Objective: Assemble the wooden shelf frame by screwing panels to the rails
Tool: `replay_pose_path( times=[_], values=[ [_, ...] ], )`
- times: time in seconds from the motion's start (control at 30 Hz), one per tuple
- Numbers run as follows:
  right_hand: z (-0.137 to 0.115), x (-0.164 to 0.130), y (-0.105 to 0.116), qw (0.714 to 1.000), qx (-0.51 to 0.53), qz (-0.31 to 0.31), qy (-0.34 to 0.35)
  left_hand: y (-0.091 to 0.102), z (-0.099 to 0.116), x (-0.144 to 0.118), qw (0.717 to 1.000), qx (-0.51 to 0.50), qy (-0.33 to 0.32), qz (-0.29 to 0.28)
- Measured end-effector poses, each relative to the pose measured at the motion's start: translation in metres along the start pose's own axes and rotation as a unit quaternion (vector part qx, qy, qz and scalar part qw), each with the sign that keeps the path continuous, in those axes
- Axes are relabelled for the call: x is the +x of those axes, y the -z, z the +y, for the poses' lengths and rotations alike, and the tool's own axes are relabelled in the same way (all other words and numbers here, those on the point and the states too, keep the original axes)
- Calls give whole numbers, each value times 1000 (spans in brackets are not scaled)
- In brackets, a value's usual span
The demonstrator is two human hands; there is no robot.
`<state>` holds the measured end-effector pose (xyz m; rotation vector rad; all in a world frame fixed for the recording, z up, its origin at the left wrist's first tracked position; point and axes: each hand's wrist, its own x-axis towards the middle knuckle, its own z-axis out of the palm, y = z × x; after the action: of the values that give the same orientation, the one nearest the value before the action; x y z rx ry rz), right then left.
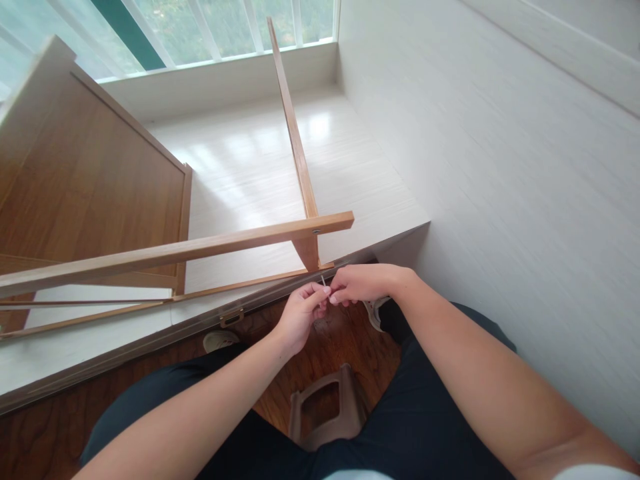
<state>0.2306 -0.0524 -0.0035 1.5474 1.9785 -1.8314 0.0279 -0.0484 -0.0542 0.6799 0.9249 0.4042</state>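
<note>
The fingers (pixel 320 298) of both hands meet in the middle of the view, pinched together on a small thin metal pin (pixel 323 281) that sticks up between them; it is too small to tell whether it is a screw or a key. The left hand (pixel 299 315) comes from below with its fingertips closed on the lower part of the pin, and the right hand (pixel 363 283) comes from the right, its fingers curled and clamped on the same spot, touching those of the left hand. The pin stands just below the foot of a wooden upright (pixel 295 143), close to it; whether it touches the wood cannot be told.

The upright rises away toward a window (pixel 220 27) and is crossed by a wooden rail (pixel 175 252) that runs off to the left, fixed to it with a small metal fitting (pixel 316 231). Two thinner slats (pixel 125 307) lie under the rail. This frame rests on a white platform (pixel 260 167) whose front edge (pixel 150 337) carries a small metal latch (pixel 231 317). A brown panel (pixel 80 180) stands at the left, and a white wall (pixel 500 167) fills the right.

Below the hands lies a dark wooden floor (pixel 340 353) with a brown plastic stool (pixel 325 407) between the person's knees.
</note>
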Motion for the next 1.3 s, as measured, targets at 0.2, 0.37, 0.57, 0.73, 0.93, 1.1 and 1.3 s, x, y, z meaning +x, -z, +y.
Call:
replay_pose_path(
  times=[0.2,0.37,0.57,0.73,0.93,1.1,1.3],
  values=[
    [2,0,0,1000,14,-16,1,-3,1,-5,1000,16,1,-3],
    [-2,-2,1,1000,0,-7,5,-2,-1,-4,1000,9,-3,-6],
    [-13,-7,3,1000,6,9,-4,1,-2,-1,1000,15,-7,-14],
    [-18,-10,4,1000,2,24,-2,1,-2,-1,1000,20,-13,-19],
    [-17,-7,2,1000,-10,23,5,3,-4,0,999,15,-11,-28],
    [-20,-7,1,999,-8,29,10,2,-2,-2,999,24,-12,-34],
    [-22,-7,1,1000,-1,27,10,1,-2,-3,999,23,-10,-36]
  ],
)
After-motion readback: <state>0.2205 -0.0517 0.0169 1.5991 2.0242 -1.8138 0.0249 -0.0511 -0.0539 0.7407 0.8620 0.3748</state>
